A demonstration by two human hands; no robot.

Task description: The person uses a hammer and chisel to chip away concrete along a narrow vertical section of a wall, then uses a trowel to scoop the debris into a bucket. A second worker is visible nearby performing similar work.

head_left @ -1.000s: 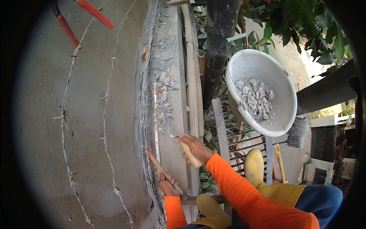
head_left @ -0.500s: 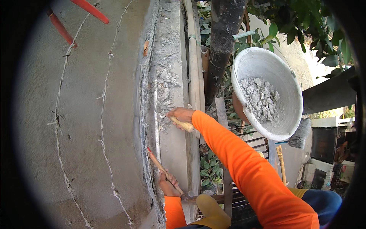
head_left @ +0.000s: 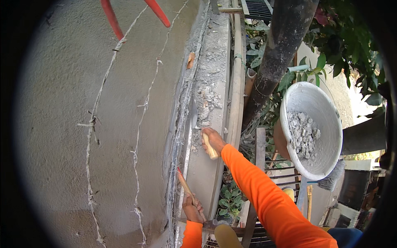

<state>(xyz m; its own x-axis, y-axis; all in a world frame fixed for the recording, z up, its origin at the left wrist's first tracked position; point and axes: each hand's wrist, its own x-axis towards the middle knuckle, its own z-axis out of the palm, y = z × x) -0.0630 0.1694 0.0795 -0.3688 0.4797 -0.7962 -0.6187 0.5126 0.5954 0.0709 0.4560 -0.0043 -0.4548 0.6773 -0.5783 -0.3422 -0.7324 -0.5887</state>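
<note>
My right hand (head_left: 212,139) is closed around the pale wooden handle of a trowel (head_left: 212,151). Its metal blade, partly visible, lies along the concrete ledge (head_left: 205,175) by grey mortar rubble (head_left: 209,101). Lower down, my left hand (head_left: 192,209) grips a thin wooden-handled tool (head_left: 185,185) with a red end. That red end is against the rough strip where the wall meets the ledge; what it is, I cannot make out. A white bucket (head_left: 289,153), tilted toward me and part filled with grey rubble, hangs or stands to the right.
The grey plastered wall (head_left: 120,103) on the left carries two strands of barbed wire (head_left: 138,161) and red handles (head_left: 159,12). Pipes (head_left: 235,82), a dark post (head_left: 285,49) and leafy plants line the right. A brush (head_left: 333,175) sits below the bucket, near a dark metal grating (head_left: 285,177).
My view has shifted, so the wall, ledge and bucket appear farther right and lower. The trowel has turned, its handle now pointing more toward me. Both hands keep their grips.
</note>
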